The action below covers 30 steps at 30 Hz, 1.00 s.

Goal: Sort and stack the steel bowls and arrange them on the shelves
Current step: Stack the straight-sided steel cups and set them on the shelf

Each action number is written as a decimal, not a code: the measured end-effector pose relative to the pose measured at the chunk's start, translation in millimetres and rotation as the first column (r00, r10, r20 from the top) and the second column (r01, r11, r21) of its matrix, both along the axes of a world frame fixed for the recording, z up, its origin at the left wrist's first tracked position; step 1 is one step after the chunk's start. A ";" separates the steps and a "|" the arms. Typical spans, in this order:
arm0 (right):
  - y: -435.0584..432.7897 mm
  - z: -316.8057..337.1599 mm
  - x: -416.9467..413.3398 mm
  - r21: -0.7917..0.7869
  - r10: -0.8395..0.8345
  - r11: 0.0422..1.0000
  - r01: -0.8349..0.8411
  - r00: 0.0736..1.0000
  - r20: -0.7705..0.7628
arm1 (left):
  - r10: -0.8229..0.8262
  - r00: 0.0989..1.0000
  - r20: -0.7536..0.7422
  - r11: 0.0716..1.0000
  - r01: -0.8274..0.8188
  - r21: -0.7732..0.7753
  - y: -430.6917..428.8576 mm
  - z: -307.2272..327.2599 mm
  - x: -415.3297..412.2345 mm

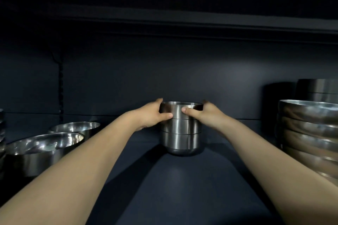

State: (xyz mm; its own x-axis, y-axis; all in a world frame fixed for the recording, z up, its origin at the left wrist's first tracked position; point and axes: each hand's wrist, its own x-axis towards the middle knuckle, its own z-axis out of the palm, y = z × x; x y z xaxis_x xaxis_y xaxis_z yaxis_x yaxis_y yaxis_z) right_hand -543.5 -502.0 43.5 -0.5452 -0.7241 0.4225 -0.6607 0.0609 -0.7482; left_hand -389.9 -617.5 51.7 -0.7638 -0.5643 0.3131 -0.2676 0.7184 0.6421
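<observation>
Now both our hands meet around the stack of small steel bowls (181, 133), which stands upright about midway between the left and right ends of the shelf (175, 188), nearer its back edge than its front. Three nested bowls show in the stack, and its rounded base appears to rest on the dark shelf.

Our left hand (154, 115) grips the top bowl from the left side. The thumb lies across the front wall and the fingers (158, 101) curl round toward the back of the rim. Our right hand (204, 115) grips the same bowl from the right side, thumb on the front wall, its fingers wrapped behind and mostly hidden. The two thumb tips are near each other but apart.

Toward the shelf's left end sit two open wide bowls: the front wide bowl (45, 151) by the front edge and the rear wide bowl (76, 128) just behind it — we cannot tell whether they touch. At the right end stands a tall stack of wider bowls (309, 133), with a darker stack (318, 87) behind it by the back edge. An upper shelf (182, 23) runs overhead.
</observation>
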 end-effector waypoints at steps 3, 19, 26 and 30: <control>2.8 3.2 5.4 -0.042 -0.114 0.993 0.109 0.984 -0.134 | 0.060 0.996 0.063 0.990 -0.051 -0.135 7.4 1.6 9.5; 81.9 17.3 121.4 0.233 -0.024 0.955 0.183 0.832 -0.555 | 0.272 0.930 0.245 0.776 -0.062 -0.628 81.3 9.9 141.8; 120.9 0.3 196.1 0.293 -0.015 0.931 0.216 0.826 -0.563 | 0.260 0.918 0.300 0.742 0.009 -0.671 114.7 1.2 226.0; 140.4 -12.5 236.6 0.325 0.005 0.920 0.218 0.824 -0.566 | 0.269 0.918 0.291 0.745 -0.007 -0.667 131.4 2.1 273.9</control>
